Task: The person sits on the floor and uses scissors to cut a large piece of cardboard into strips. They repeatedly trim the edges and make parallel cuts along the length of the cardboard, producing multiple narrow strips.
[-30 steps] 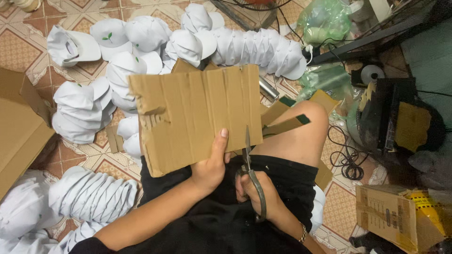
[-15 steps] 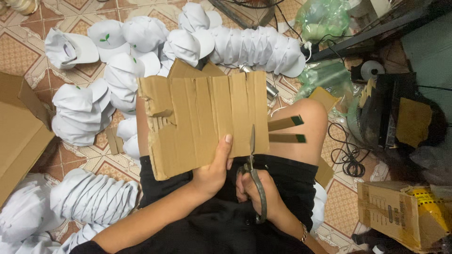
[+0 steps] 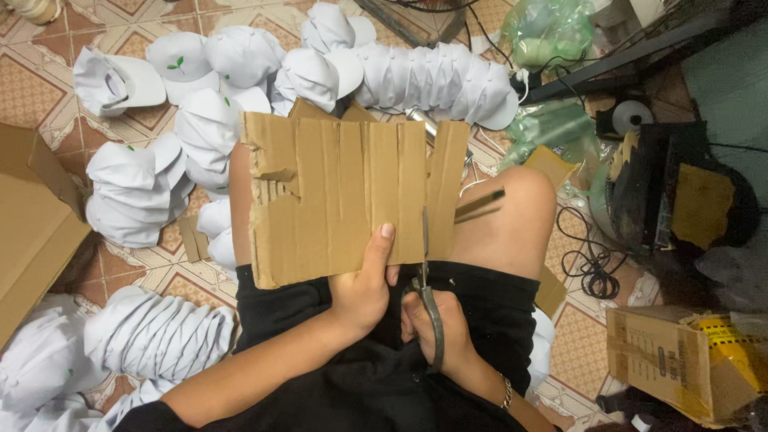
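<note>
- On your far left an open cardboard box [image 3: 32, 224] sits on the tiled floor [image 3: 32, 88], and stacks of white caps [image 3: 140, 196] crowd the space between it and your left knee; I judge there is little free room to swing the sheet that way.
- The cardboard sheet [image 3: 344, 200] lies across your lap, propped over both thighs, its far edge near the long row of nested caps [image 3: 436, 80]. It looks light and fairly stiff along its flutes, but the left edge is torn and ragged, so it will likely buckle if pinched there.
- Your left hand [image 3: 364, 292] is clamped on the sheet's near edge, thumb on top and fingers beneath. That seems the sound place to hold: close to the cut line, on unbroken board.
- Your right hand [image 3: 436, 332] is closed through the handles of the scissors [image 3: 426, 280], whose blades enter the near edge just right of your thumb. Mind that thumb; it lies just beside the blade.
- Right of the cut a narrow strip of the sheet is unsupported; I expect it to flop as the cut lengthens.
- Farther right lie black cables [image 3: 588, 272], a dark machine [image 3: 656, 192] and a printed carton [image 3: 672, 360], all near your right knee, so room is tight there too.
</note>
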